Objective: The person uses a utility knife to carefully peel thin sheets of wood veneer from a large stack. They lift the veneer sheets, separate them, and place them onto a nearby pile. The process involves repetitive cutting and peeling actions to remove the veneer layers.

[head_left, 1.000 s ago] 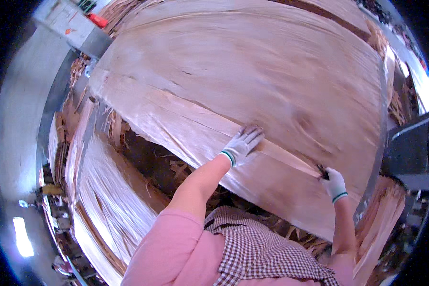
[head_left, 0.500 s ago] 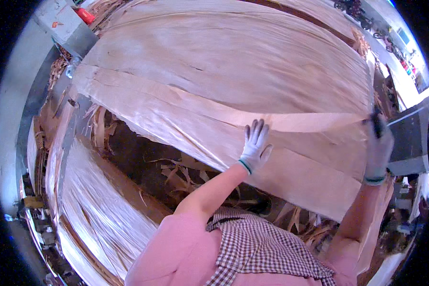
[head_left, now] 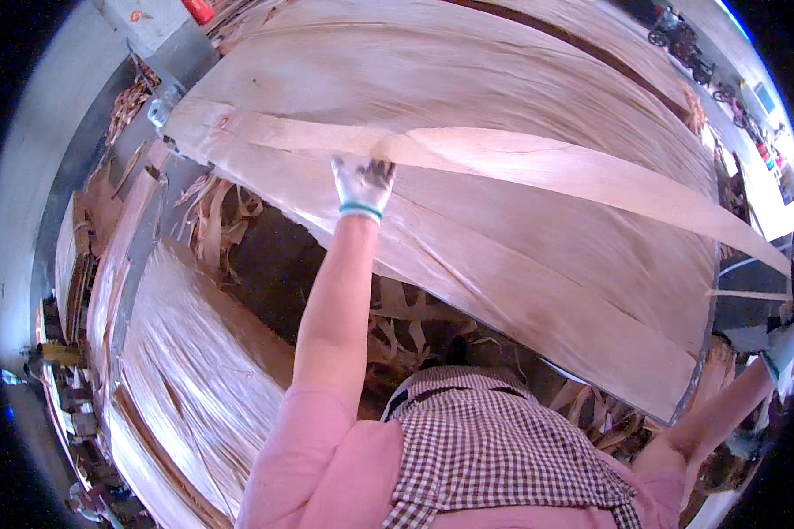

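A large pale wood veneer sheet [head_left: 538, 264] lies on top of a wide stack in front of me. Across it runs a long, lighter veneer strip [head_left: 538, 163], its right part reaching past the sheet's edge. My left hand [head_left: 363, 187], in a white glove with dark fingertips, is at the strip's near edge. Its fingers look curled on the strip where it kinks, slightly blurred. At the far right rim is my right hand [head_left: 783, 344], also gloved, just below the strip's end. The picture's dark edge hides its fingers.
A second veneer stack [head_left: 185, 370] stands at the lower left. Torn veneer scraps [head_left: 406, 322] lie in the dark gap between the stacks. A grey pillar [head_left: 141, 26] with a red object [head_left: 198, 11] is at the far left. Motorbikes [head_left: 679, 35] stand at the far right.
My left hand has moved left and away from me, its flat fingers now curled. My right hand has swung out right and nearer. The strip has shifted farther away and extends past the sheet's right edge.
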The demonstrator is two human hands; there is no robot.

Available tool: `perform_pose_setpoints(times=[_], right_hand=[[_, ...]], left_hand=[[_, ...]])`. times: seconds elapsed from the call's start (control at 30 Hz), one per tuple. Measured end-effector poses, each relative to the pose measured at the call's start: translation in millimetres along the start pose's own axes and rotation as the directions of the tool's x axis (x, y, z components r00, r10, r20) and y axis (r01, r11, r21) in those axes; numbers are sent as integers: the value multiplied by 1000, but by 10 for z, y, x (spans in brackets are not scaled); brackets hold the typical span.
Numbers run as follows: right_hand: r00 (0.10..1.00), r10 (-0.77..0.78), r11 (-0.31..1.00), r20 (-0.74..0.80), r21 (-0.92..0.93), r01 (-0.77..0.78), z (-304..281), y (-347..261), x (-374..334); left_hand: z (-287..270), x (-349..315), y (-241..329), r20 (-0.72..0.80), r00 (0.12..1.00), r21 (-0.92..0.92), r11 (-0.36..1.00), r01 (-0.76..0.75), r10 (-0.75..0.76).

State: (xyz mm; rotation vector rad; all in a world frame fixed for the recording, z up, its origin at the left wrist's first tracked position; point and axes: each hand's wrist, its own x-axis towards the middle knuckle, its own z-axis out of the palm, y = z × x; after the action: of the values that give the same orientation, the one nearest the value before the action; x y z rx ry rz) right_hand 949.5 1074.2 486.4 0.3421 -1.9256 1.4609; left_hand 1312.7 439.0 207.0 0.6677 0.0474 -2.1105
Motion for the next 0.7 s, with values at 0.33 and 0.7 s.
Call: perform_pose_setpoints(times=[0.33, 0.7], right_hand=[[945, 187, 643, 268, -761, 89, 1192, 2250, 222], [506, 168, 986, 846, -146, -83, 3825, -1557, -2643]], left_hand=[[1166, 368, 576, 485, 768, 450, 634, -629, 419], [1222, 734, 798, 738, 604, 493, 372, -787, 300]])
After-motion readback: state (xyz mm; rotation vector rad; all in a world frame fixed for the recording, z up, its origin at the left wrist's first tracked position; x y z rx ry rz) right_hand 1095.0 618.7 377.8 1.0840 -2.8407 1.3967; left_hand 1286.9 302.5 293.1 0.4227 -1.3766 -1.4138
